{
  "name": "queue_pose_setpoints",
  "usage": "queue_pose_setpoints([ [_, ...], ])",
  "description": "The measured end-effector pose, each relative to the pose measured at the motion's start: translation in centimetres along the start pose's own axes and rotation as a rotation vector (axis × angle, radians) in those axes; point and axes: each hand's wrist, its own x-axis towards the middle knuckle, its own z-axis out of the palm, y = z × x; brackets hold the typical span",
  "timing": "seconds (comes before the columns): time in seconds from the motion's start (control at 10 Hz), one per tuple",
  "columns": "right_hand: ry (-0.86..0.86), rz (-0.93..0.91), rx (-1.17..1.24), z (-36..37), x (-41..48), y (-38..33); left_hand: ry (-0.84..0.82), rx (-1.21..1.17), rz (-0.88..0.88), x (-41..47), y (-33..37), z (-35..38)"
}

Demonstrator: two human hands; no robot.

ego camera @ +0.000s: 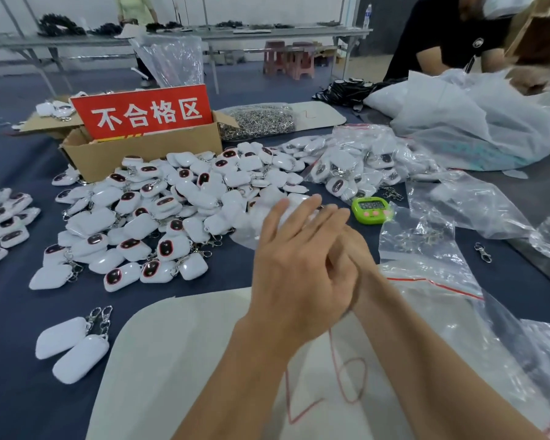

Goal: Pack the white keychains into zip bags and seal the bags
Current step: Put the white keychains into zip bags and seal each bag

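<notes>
Blue surface (19, 408). Keychain pile (178, 211) beyond & to left of L hand (299, 265). Zip bags (432, 249) just right of R hand (359, 258). L fingers straight, palm against R. R mostly hidden, grip can't tell.

Worktop (19, 401) under a dark blue cloth. In the middle, a large heap of white keychains (172, 211); just behind it, an open cardboard box (140, 154) with a red sign. At the near edge, a pale board (178, 360) with red marks. To the right, a green timer (371, 210) and clear zip bags (442, 274).
</notes>
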Motion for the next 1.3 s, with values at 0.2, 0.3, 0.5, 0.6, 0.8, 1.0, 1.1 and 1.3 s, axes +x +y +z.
queue_pose_setpoints([
  [0.2, -0.032, 0.147, 0.223, -0.7, 0.1, 0.7, -0.39, 0.057, -0.091, 0.0, -0.4, -0.4],
  [0.3, -0.104, 0.05, 0.148, -0.3, 0.0, 1.1, -0.476, 0.191, -0.075, -0.4, -1.2, 0.0],
  [0.5, -0.091, -0.085, 0.028, 0.7, -1.1, 0.7, -0.529, 0.225, -0.055, -0.8, -2.3, -0.5],
  [0.6, -0.157, -0.043, 0.048, 0.3, -0.8, 0.7, -0.456, 0.192, -0.084, -0.5, -1.6, -0.3],
  [0.8, -0.167, 0.036, 0.277, -0.2, -0.5, 0.7, -0.022, 0.318, -0.186, 0.6, -1.2, -2.7],
  [1.0, 0.181, -0.126, -0.213, 1.0, 0.9, 2.1, -0.259, 0.516, -0.205, 0.6, -7.6, -5.6],
  [1.1, 0.136, -0.4, -0.948, 2.2, 1.9, 2.9, -0.485, 0.422, -0.369, -1.4, -9.1, -4.6],
  [1.3, -0.001, -0.391, -1.262, 2.3, 4.2, 2.8, -0.468, 0.409, -0.464, -1.8, -9.6, -4.1],
])
